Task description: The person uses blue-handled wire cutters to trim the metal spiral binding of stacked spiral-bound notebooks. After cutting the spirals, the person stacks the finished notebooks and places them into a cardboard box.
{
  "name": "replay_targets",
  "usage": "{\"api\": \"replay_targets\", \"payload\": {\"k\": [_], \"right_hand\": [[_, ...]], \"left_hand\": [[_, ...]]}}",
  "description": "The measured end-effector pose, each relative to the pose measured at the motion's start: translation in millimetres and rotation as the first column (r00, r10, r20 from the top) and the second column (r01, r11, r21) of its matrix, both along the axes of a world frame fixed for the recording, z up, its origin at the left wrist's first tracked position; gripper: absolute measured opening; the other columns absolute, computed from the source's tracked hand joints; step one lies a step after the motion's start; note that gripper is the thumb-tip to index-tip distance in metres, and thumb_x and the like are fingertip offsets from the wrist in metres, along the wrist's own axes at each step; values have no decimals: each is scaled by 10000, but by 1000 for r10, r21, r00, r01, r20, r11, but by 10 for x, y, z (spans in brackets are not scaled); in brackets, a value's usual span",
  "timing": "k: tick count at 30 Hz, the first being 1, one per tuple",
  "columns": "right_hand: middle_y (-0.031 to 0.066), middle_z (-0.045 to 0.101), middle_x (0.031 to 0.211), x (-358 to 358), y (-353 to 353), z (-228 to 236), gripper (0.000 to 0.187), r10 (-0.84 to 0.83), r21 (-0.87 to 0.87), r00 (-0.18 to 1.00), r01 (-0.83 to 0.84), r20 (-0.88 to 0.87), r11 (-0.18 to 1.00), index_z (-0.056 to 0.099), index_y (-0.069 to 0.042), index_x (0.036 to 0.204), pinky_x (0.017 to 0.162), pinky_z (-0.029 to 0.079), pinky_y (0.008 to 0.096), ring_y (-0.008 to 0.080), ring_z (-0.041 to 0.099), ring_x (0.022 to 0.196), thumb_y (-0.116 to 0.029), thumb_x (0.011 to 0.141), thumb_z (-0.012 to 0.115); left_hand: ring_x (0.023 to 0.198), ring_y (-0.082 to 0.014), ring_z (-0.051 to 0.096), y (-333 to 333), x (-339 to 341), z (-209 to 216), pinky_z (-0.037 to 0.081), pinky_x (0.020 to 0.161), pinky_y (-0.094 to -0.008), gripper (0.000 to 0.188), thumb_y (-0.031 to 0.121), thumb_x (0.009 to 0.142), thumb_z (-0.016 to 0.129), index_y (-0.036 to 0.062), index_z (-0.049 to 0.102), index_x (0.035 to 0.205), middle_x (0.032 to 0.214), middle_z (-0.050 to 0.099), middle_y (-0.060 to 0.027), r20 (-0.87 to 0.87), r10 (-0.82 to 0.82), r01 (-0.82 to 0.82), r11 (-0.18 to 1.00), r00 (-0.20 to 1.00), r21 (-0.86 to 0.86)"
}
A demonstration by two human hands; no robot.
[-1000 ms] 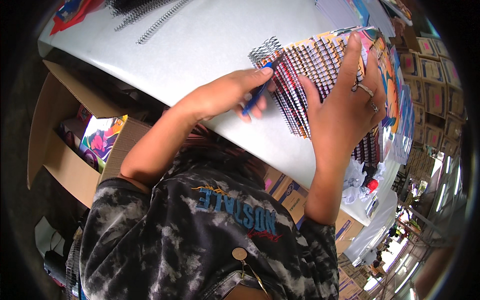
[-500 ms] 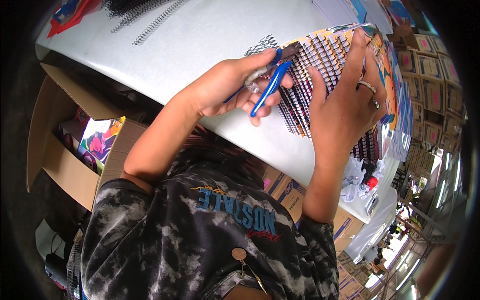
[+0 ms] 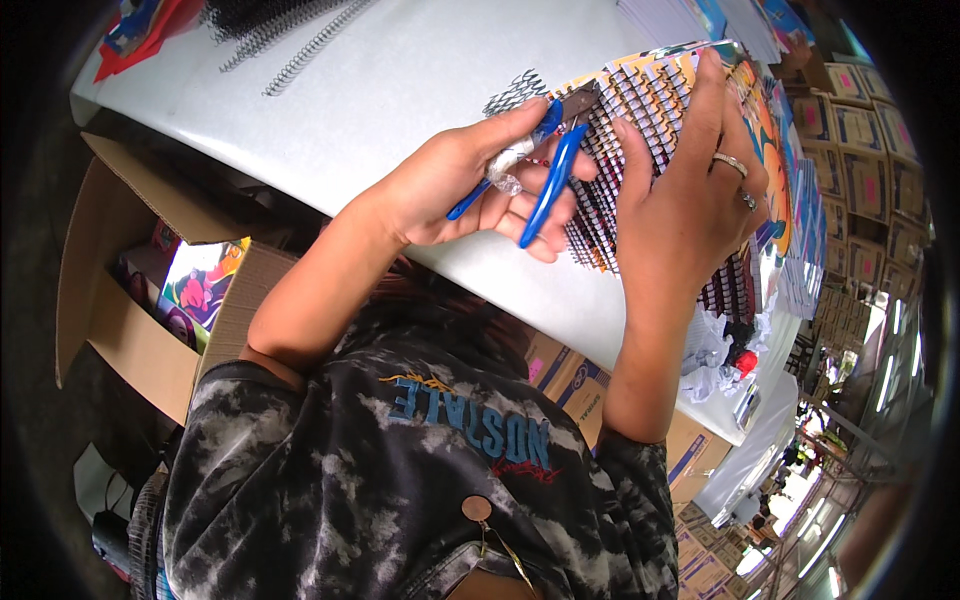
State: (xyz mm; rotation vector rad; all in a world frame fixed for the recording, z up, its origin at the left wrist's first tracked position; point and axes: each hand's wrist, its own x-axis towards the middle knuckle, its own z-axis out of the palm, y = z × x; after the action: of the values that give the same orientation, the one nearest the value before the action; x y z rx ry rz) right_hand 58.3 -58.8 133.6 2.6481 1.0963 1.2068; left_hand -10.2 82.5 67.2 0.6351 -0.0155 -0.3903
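My left hand holds a pair of wire cutters with blue handles, one handle against the palm and thumb, the other swung out by the fingertips. Clear wrapping is wound on the near handle. The dark jaws point at the coil edges of a stack of spiral-bound notebooks; whether they touch a coil I cannot tell. Over the stack lies my right hand, fingers stretched along it and thumb apart, with rings on it. Part of the stack is hidden beneath this hand.
Loose black wire spirals lie at the table's far left, by a red item. Crumpled paper sits right of my right forearm. An open carton with colourful notebooks stands below left. Stacked cartons line the right side.
The cutters have turned a little in my left hand, and their handles spread wider. Their jaws now show more clearly. My right hand has hardly moved on the stack.
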Motion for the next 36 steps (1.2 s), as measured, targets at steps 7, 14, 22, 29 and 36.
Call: {"api": "replay_targets", "payload": {"k": [7,14,22,29,36], "right_hand": [[63,569,1227,64,-15,10,615,60,50,998,-59,-23,997,391,-163,1354,914,361,407,229,537,1118,-329,818,641],[59,571,1229,70,-21,52,577,37,50,998,-35,-53,998,396,-159,1349,913,384,402,237,559,1085,-343,843,604],[93,616,1134,60,-23,57,586,20,74,995,-13,-97,997,399,-164,1347,887,404,411,272,598,995,-359,837,610],[100,633,1084,116,-81,41,596,43,119,998,-38,-41,992,412,-168,1341,853,422,407,287,604,964,-393,827,612],[-9,640,1066,121,-88,32,584,44,185,994,-25,-103,982,493,-191,1284,835,398,353,196,577,964,-343,757,692]], "left_hand": [[708,-178,591,-109,-35,-17,461,647,-297,534,501,954,326,31,521,1117,791,604,-80,299,186,-352,469,936,810],[820,-283,643,88,-1,178,519,794,-427,659,545,940,261,-37,501,1135,878,608,-190,29,-42,45,991,999,-122],[755,-206,637,-92,-1,144,488,681,-349,570,519,949,303,26,545,1106,831,641,-67,440,176,-427,-109,881,898],[871,-279,646,32,7,156,526,731,-419,667,546,938,267,-40,473,1182,915,623,-187,81,-54,65,989,995,-134],[612,-124,541,-68,25,138,454,585,-257,551,513,947,335,18,549,1062,684,536,-49,419,213,-468,328,883,820]]}}
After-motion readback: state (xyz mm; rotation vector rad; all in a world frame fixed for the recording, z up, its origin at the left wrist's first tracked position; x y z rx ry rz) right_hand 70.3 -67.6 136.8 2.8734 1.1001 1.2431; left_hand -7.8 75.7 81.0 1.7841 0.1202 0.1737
